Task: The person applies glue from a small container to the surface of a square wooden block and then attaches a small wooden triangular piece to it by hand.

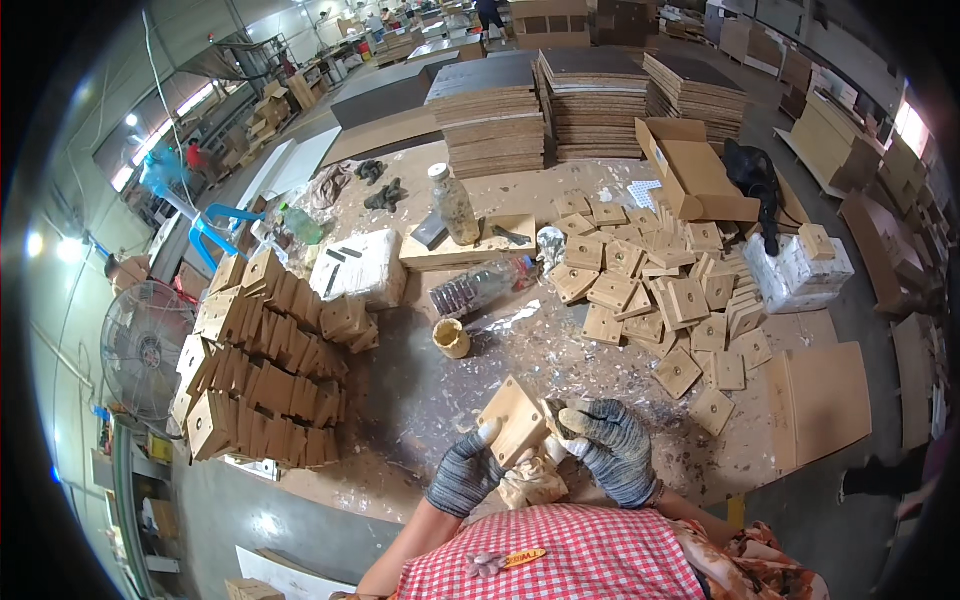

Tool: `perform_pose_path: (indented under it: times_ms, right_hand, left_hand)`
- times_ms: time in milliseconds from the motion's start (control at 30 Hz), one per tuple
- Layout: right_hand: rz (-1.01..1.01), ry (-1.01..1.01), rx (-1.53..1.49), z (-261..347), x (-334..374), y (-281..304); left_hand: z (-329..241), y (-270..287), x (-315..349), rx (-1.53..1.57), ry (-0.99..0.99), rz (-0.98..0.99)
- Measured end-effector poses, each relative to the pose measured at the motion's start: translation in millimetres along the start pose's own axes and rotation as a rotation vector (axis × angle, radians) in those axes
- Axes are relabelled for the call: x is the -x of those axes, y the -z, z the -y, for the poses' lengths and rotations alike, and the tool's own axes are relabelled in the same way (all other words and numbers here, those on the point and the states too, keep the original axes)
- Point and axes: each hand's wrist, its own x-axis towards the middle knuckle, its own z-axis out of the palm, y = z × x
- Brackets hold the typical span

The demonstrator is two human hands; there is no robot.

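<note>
Near the table's front edge, my left hand (466,470) grips a square pale wooden block (514,418) by its lower left side, thumb on its face. The block is tilted, and small dark holes show near its corners. My right hand (614,455) is beside the block's right edge with its fingers curled together; whatever they pinch is too small to make out. Both hands wear grey striped knit gloves with pale fingertips. A crumpled cream cloth (533,484) lies below the block, between my hands. Beyond it stands a small tan cup (452,339) with a stained rim.
Stacked wooden blocks (265,375) rise at the left, and a loose heap of similar blocks (640,280) spreads at the right. A plastic bottle (480,288) lies behind the cup. An open cardboard box (690,170), a flat cardboard piece (818,405) and piled boards (490,125) stand farther out.
</note>
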Motion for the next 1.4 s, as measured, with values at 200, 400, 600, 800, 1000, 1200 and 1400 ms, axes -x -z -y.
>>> perform_pose_path:
  times_ms: [200,400,600,800,1000,1200,1400]
  right_hand:
    - [-0.057,-0.28,-0.174,-16.6,14.7,8.4]
    - [-0.056,-0.343,-0.424,-1.2,-6.9,15.5]
    - [0.099,-0.112,-0.073,-8.2,-4.6,13.2]
    - [-0.003,-0.28,-0.199,-1.7,-1.0,14.4]
    - [0.073,-0.1,-0.009,-6.0,-2.4,13.8]
    - [0.038,-0.238,-0.139,-6.1,-8.9,20.7]
    - [0.27,-0.048,-0.018,3.8,-9.5,4.9]
  left_hand:
    - [-8.0,3.2,-1.5,-0.145,-0.053,0.073]
    - [-7.4,-4.0,7.3,-0.589,-0.178,0.014]
    - [-12.4,-8.5,8.0,-0.665,-0.174,0.06]
    - [-15.9,-12.6,13.9,-0.728,-0.191,0.06]
    - [-17.6,-30.4,17.4,-0.776,-0.19,0.061]
    - [-8.3,-27.7,7.5,-1.105,-0.235,0.051]
    - [-3.7,-19.2,0.2,-1.602,-0.518,0.013]
